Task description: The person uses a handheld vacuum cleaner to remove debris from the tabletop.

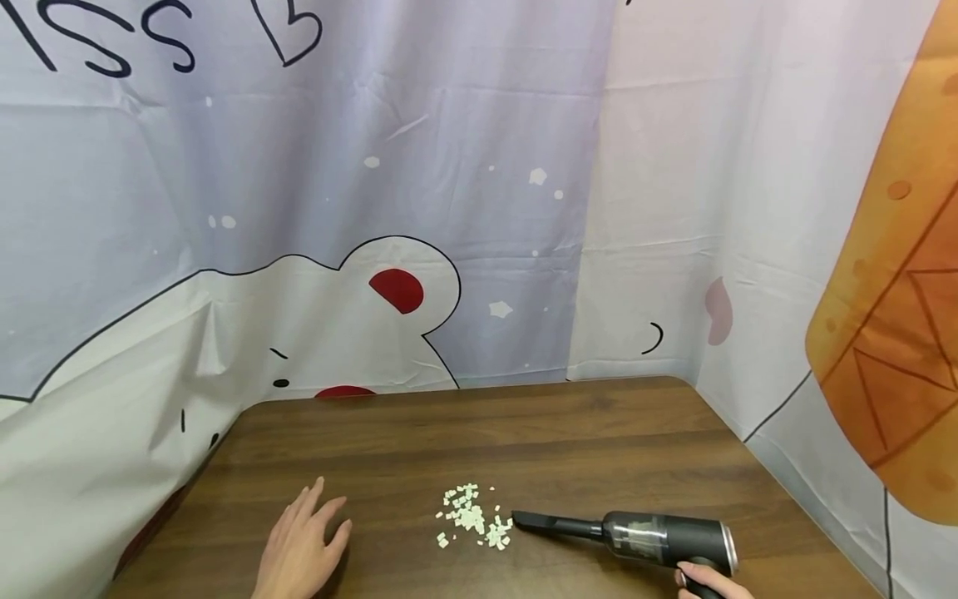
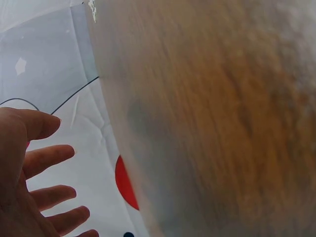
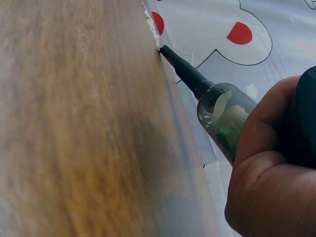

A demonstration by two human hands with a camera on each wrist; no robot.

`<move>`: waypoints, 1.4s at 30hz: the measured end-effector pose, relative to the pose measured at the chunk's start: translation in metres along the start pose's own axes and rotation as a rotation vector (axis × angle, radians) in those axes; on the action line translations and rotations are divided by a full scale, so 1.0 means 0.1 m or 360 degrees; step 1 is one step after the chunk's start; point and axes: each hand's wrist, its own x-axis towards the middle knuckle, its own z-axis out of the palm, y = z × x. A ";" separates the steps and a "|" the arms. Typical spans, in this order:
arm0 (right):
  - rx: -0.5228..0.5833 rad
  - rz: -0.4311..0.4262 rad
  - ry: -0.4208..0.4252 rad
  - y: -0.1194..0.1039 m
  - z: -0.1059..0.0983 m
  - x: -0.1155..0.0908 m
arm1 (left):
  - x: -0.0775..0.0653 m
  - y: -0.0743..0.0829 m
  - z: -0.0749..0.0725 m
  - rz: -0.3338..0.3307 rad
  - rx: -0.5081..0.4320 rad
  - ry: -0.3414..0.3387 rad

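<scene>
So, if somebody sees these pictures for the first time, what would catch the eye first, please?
Probably the dark handheld vacuum, gripped by the right hand at the wooden table's right side, its nozzle at a scatter of pale bits. The left hand, fingers apart, is left of those bits. Behind, a cartoon-printed cloth fills the background, with a large orange shape at far right.

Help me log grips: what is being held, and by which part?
The right hand holds the handheld vacuum by its handle. The left hand holds nothing.
</scene>
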 end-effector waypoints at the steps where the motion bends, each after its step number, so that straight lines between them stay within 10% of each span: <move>1: -0.0007 0.0002 -0.0007 0.00 -0.01 0.00 | 0.00 0.00 0.00 -0.0002 0.0002 -0.0004; 42: -0.0065 0.0023 0.0046 0.02 0.01 0.09 | 0.01 -0.01 0.00 -0.0090 -0.0012 -0.0113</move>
